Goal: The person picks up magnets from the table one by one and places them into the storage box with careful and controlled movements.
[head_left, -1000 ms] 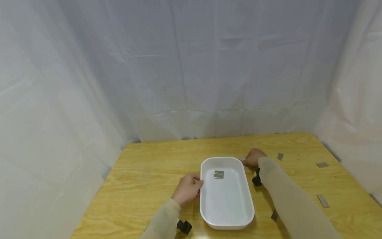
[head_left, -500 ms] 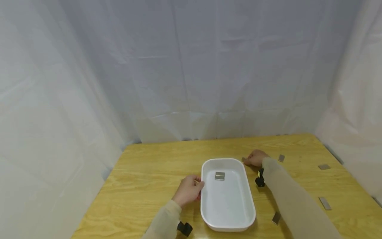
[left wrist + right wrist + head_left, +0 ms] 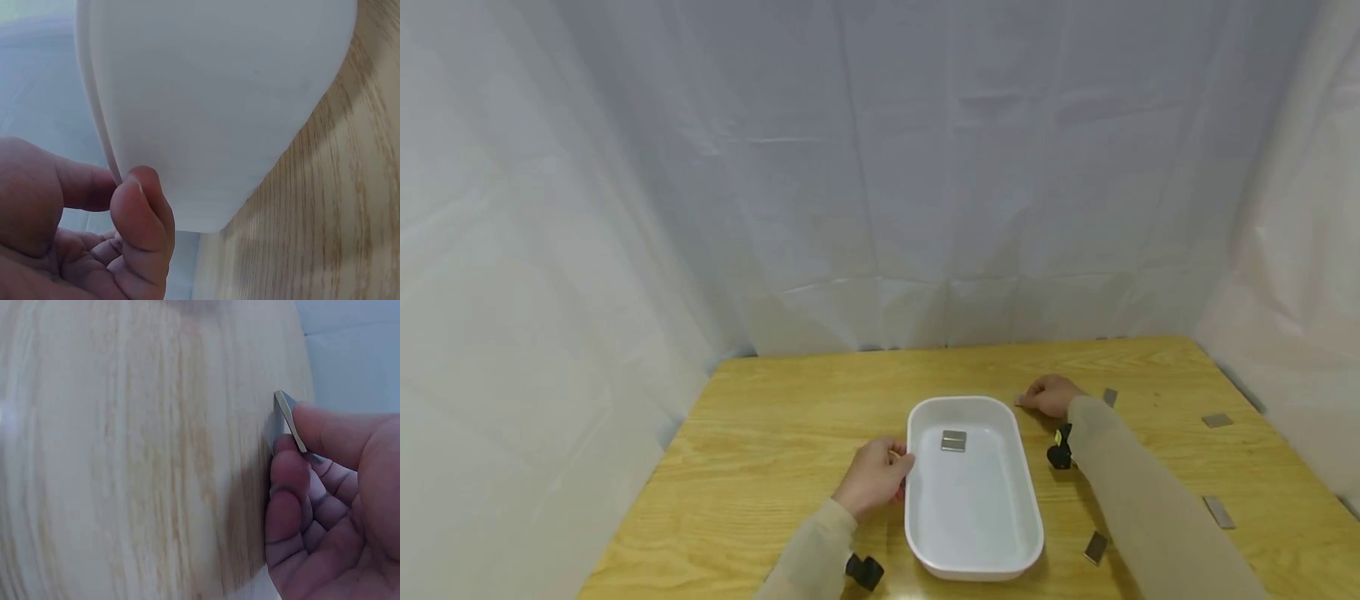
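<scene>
My left hand point(image 3: 870, 479) pinches the left rim of a white, deep rectangular tray point(image 3: 973, 525); in the left wrist view the thumb and fingers point(image 3: 142, 219) close over that rim. Two small flat metal plates point(image 3: 953, 442) lie side by side on the tray floor, toward its far end. Beyond the tray's far right corner, my right hand point(image 3: 1051, 396) pinches another small metal plate point(image 3: 290, 420) between thumb and fingers. In the right wrist view this plate is tilted on edge, close over the wooden table.
More metal plates lie on the wooden table point(image 3: 775, 467): one just right of the right hand point(image 3: 1109, 397), one farther right point(image 3: 1217, 420), one at the right front point(image 3: 1218, 512) and one by the right forearm point(image 3: 1096, 547). White sheeting point(image 3: 895, 208) encloses the table's back and sides.
A second ago the right fingers touched the plate lying on the table; now they pinch it with one edge raised. The right hand has shifted slightly right. The left hand keeps its hold.
</scene>
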### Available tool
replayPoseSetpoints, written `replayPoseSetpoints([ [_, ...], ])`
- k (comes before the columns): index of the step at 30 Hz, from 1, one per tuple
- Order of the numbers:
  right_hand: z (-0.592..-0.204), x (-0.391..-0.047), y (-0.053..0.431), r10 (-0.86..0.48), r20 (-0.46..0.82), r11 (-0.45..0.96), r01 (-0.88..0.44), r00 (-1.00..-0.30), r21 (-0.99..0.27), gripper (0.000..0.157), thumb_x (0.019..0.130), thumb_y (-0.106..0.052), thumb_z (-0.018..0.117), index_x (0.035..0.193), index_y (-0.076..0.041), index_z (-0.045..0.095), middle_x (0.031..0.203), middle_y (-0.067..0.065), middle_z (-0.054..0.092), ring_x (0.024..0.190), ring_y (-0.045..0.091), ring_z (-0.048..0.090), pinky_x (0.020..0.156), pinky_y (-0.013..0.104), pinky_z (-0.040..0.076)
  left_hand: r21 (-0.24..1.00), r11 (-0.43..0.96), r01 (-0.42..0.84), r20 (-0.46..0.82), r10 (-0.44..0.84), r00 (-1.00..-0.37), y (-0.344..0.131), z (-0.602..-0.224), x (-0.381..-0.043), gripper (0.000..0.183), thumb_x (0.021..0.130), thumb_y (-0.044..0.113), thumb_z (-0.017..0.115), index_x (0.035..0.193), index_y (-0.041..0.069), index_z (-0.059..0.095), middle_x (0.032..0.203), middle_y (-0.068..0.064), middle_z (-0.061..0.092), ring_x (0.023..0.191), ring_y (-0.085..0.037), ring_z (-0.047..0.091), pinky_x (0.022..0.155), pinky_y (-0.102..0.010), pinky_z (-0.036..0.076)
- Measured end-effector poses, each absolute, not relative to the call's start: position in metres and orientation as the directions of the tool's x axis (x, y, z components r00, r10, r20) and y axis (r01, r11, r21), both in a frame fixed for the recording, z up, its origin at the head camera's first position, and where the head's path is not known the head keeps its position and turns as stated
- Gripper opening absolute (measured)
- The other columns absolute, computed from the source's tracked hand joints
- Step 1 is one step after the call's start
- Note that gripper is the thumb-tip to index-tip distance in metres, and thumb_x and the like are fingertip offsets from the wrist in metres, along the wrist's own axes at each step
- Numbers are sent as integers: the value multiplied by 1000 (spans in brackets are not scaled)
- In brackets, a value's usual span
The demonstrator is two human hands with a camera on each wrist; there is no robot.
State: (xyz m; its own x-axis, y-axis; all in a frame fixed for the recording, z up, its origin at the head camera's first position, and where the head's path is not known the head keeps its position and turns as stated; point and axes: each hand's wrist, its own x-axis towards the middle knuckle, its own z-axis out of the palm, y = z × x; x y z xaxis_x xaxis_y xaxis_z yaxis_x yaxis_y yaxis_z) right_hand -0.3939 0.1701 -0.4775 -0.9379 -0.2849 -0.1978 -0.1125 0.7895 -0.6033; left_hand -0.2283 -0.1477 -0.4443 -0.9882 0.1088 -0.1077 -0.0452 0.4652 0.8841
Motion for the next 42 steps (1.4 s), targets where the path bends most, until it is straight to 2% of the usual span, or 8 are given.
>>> replayPoseSetpoints([
  [6, -474, -390, 162, -231, -171, 814, -94, -958, -573, 35, 93, -35, 59, 102, -1, 61, 100, 12, 60, 89, 25, 54, 79, 39, 46, 887, 461, -26, -90, 117, -989, -146, -444, -230, 17, 97, 13, 55, 101, -3, 58, 63, -7, 57, 50, -19, 57, 51, -39, 53],
  [12, -467, -381, 158, -222, -181, 804, -75, -958, -590, 32, 93, -32, 58, 102, -1, 60, 99, 12, 59, 87, 25, 54, 75, 39, 46, 883, 469, -21, -87, 120, -989, -145, -445, -231, 16, 97, 13, 55, 101, -2, 57, 64, -7, 57, 53, -22, 59, 51, -38, 52],
  [18, -470, -379, 160, -226, -194, 772, -54, -955, -634, 31, 89, -31, 63, 102, -3, 59, 97, 11, 58, 84, 24, 53, 70, 37, 46, 889, 457, -33, -100, 124, -987, -144, -447, -232, 16, 98, 14, 56, 101, -1, 57, 66, -9, 58, 57, -26, 61, 54, -40, 54],
  [28, -478, -382, 165, -236, -193, 724, -40, -952, -688, 28, 89, -29, 64, 104, -5, 58, 93, 9, 60, 76, 22, 54, 64, 34, 45, 898, 440, -30, -97, 129, -987, -141, -446, -233, 15, 97, 12, 56, 100, -2, 57, 67, -9, 59, 57, -29, 61, 54, -41, 54],
  [36, -481, -383, 166, -222, -161, 760, -67, -962, -646, 27, 89, -29, 65, 105, -8, 60, 106, 12, 59, 87, 25, 52, 73, 39, 44, 894, 447, -37, -106, 131, -986, -140, -447, -234, 15, 97, 14, 56, 101, -1, 57, 67, -8, 59, 59, -29, 62, 55, -41, 54],
  [42, -479, -379, 164, -204, -162, 747, -46, -965, -663, 28, 89, -28, 66, 106, -7, 60, 104, 12, 59, 84, 25, 53, 70, 38, 45, 893, 448, -36, -106, 131, -986, -141, -447, -233, 15, 98, 15, 55, 101, 0, 56, 67, -8, 59, 59, -29, 61, 55, -41, 54],
])
